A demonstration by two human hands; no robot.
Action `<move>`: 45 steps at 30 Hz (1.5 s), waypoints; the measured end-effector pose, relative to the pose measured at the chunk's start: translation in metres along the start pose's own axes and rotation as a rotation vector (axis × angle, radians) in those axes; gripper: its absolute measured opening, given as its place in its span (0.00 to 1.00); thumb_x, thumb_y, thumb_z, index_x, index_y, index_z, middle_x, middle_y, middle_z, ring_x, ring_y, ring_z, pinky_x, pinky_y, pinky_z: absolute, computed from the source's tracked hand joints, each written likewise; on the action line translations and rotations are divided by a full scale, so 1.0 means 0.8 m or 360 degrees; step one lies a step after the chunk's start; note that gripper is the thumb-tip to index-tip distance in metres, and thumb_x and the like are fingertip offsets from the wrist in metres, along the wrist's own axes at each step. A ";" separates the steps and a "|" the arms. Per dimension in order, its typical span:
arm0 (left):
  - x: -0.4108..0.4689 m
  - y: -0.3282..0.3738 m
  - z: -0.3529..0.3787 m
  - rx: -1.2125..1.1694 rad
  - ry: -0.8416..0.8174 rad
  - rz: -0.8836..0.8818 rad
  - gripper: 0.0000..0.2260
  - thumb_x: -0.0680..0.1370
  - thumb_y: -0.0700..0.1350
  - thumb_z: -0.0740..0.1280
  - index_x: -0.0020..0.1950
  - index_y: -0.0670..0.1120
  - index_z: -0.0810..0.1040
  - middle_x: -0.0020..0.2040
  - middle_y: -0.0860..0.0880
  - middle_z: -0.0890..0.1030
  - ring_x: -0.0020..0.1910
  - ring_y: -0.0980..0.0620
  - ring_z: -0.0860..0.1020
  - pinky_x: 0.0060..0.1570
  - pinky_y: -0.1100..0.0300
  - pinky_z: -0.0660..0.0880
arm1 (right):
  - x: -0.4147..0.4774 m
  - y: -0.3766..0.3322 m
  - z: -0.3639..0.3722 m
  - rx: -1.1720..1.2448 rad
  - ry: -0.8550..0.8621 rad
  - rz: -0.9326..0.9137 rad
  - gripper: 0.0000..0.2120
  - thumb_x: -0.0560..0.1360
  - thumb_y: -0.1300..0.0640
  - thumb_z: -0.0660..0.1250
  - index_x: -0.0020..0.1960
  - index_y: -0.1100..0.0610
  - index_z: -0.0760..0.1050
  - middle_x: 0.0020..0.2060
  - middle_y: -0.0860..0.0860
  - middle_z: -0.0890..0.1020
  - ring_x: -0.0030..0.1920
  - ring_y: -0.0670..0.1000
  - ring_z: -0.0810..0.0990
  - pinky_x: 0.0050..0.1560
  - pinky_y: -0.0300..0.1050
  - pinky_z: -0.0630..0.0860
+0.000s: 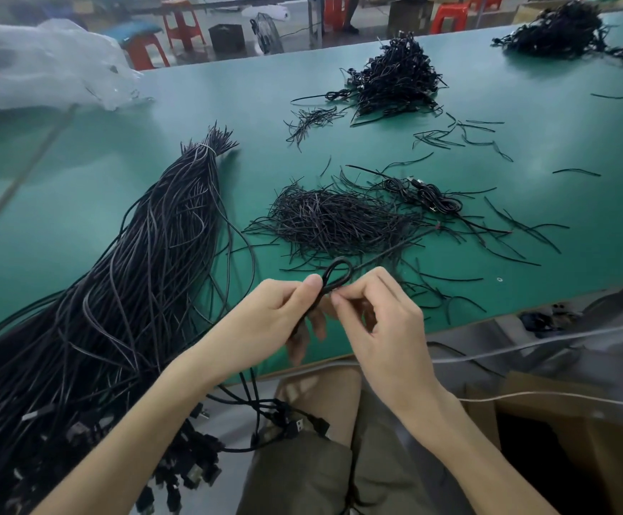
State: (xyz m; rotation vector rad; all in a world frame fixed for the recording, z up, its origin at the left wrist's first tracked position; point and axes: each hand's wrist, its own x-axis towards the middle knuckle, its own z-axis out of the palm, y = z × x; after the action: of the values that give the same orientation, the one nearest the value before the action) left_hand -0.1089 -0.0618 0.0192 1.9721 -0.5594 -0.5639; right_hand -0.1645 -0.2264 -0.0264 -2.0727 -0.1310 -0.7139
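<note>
My left hand (276,321) grips a folded black cable (334,278) whose loop sticks up above my thumb. My right hand (380,321) pinches the same cable just below the loop with thumb and forefinger. Both hands hover over the near edge of the green table (98,187). A thick bundle of long black cables (146,262), tied near its far end, lies to the left and spills off the table edge, its USB plugs (299,427) hanging over my lap. A heap of short black twist ties (332,217) lies just beyond my hands.
A few coiled cables (429,197) sit right of the tie heap, and bigger piles of coiled cables (395,79) lie at the far side and far right corner (559,29). A clear plastic bag (42,65) rests far left. A cardboard box (562,433) stands by my right knee.
</note>
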 end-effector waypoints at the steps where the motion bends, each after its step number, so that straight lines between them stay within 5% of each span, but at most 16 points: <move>1: -0.001 0.002 0.003 0.0103 0.0096 0.0038 0.22 0.85 0.57 0.55 0.41 0.50 0.80 0.34 0.48 0.82 0.27 0.49 0.80 0.32 0.63 0.73 | 0.001 0.000 0.000 -0.0028 0.0001 -0.0001 0.06 0.80 0.62 0.70 0.44 0.60 0.76 0.41 0.47 0.74 0.39 0.47 0.75 0.41 0.38 0.72; 4: -0.007 0.002 0.004 0.0370 0.0371 0.0195 0.11 0.85 0.51 0.59 0.59 0.51 0.80 0.42 0.52 0.81 0.34 0.56 0.82 0.36 0.62 0.78 | 0.008 -0.002 -0.002 -0.0047 -0.0028 -0.0020 0.06 0.80 0.63 0.70 0.44 0.61 0.76 0.41 0.49 0.74 0.38 0.47 0.74 0.40 0.43 0.73; 6: -0.010 0.002 -0.004 0.0417 0.0434 0.0279 0.16 0.85 0.47 0.59 0.72 0.55 0.73 0.43 0.55 0.83 0.38 0.56 0.83 0.44 0.59 0.80 | 0.013 -0.004 -0.005 -0.0061 -0.0062 -0.0052 0.07 0.80 0.63 0.70 0.44 0.61 0.75 0.41 0.48 0.74 0.38 0.48 0.74 0.40 0.43 0.73; 10: -0.012 0.006 -0.022 0.0544 0.0196 0.0501 0.30 0.84 0.33 0.62 0.78 0.63 0.68 0.46 0.58 0.82 0.43 0.55 0.83 0.50 0.67 0.77 | 0.017 -0.001 -0.012 -0.0055 -0.0145 -0.0073 0.08 0.79 0.65 0.70 0.43 0.60 0.74 0.41 0.46 0.71 0.37 0.46 0.70 0.39 0.39 0.69; 12: -0.008 0.006 -0.026 0.0686 0.0132 0.0550 0.27 0.82 0.35 0.67 0.74 0.61 0.74 0.47 0.59 0.81 0.45 0.56 0.81 0.49 0.65 0.76 | 0.018 0.000 -0.015 -0.0052 -0.0181 -0.0080 0.08 0.79 0.65 0.70 0.43 0.60 0.74 0.41 0.45 0.71 0.37 0.45 0.69 0.40 0.36 0.67; 16: -0.005 0.008 -0.023 0.1010 0.0327 0.0611 0.16 0.78 0.60 0.65 0.63 0.58 0.82 0.47 0.59 0.72 0.47 0.58 0.71 0.46 0.60 0.72 | 0.017 0.002 -0.017 -0.0055 -0.0203 -0.0134 0.06 0.78 0.68 0.70 0.44 0.62 0.75 0.42 0.45 0.71 0.38 0.42 0.69 0.41 0.32 0.67; 20: -0.002 0.014 -0.023 0.1135 0.0540 0.0692 0.19 0.78 0.61 0.64 0.52 0.48 0.84 0.50 0.53 0.72 0.51 0.51 0.71 0.53 0.57 0.71 | 0.016 -0.002 -0.009 -0.0084 -0.0096 -0.0198 0.07 0.78 0.63 0.69 0.44 0.65 0.75 0.41 0.50 0.72 0.37 0.46 0.69 0.40 0.33 0.67; 26: 0.003 0.022 -0.011 0.0524 0.0504 0.0196 0.23 0.82 0.62 0.61 0.35 0.48 0.76 0.26 0.50 0.78 0.24 0.52 0.77 0.29 0.58 0.74 | 0.021 -0.006 -0.008 0.0060 0.0051 -0.0171 0.07 0.78 0.66 0.72 0.42 0.63 0.76 0.39 0.49 0.74 0.39 0.41 0.72 0.44 0.30 0.68; 32: 0.006 0.013 -0.022 -0.0196 0.0137 -0.0196 0.28 0.83 0.59 0.62 0.25 0.49 0.72 0.19 0.47 0.68 0.19 0.48 0.68 0.26 0.67 0.69 | 0.020 -0.008 -0.002 -0.0388 0.0087 -0.0601 0.12 0.82 0.63 0.68 0.40 0.64 0.76 0.37 0.55 0.75 0.35 0.55 0.74 0.40 0.49 0.76; 35: 0.005 0.007 -0.027 -0.0288 0.0160 0.0069 0.21 0.82 0.56 0.63 0.34 0.47 0.77 0.27 0.46 0.77 0.25 0.48 0.75 0.34 0.63 0.75 | 0.023 -0.008 -0.004 -0.0051 0.0068 -0.0323 0.08 0.80 0.65 0.69 0.42 0.65 0.77 0.39 0.53 0.76 0.39 0.49 0.75 0.45 0.36 0.73; 38: 0.006 0.001 -0.034 -0.0251 0.0327 0.0390 0.07 0.83 0.43 0.64 0.55 0.41 0.79 0.38 0.46 0.80 0.35 0.47 0.81 0.41 0.52 0.81 | 0.028 -0.011 -0.006 0.0206 0.0083 -0.0033 0.07 0.77 0.66 0.72 0.42 0.61 0.77 0.39 0.49 0.76 0.40 0.42 0.75 0.44 0.30 0.69; 41: 0.006 -0.003 -0.036 -0.0165 0.0207 0.0577 0.25 0.82 0.29 0.64 0.74 0.52 0.73 0.48 0.46 0.79 0.42 0.44 0.82 0.46 0.50 0.83 | 0.030 -0.013 -0.005 0.0299 0.0061 0.0066 0.08 0.77 0.66 0.72 0.41 0.60 0.77 0.38 0.49 0.76 0.39 0.43 0.75 0.42 0.30 0.68; 43: 0.009 -0.003 -0.032 0.0215 0.0206 0.0643 0.36 0.78 0.25 0.67 0.75 0.62 0.73 0.51 0.52 0.77 0.45 0.47 0.79 0.49 0.50 0.83 | 0.031 -0.013 -0.005 0.0326 0.0047 0.0128 0.08 0.77 0.66 0.72 0.41 0.59 0.77 0.38 0.49 0.77 0.39 0.45 0.75 0.42 0.31 0.69; 45: 0.013 -0.007 -0.028 0.0477 0.0262 0.0644 0.31 0.76 0.31 0.73 0.71 0.61 0.77 0.50 0.55 0.77 0.47 0.50 0.79 0.50 0.54 0.81 | 0.030 -0.012 -0.003 0.0302 0.0039 0.0139 0.08 0.77 0.66 0.72 0.41 0.59 0.77 0.38 0.48 0.76 0.39 0.44 0.75 0.42 0.31 0.69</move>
State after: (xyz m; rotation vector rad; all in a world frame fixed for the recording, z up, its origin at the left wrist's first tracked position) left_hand -0.0867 -0.0505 0.0221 2.0787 -0.9517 -0.0665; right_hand -0.1488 -0.2273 -0.0054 -1.8767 -0.0905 -0.6479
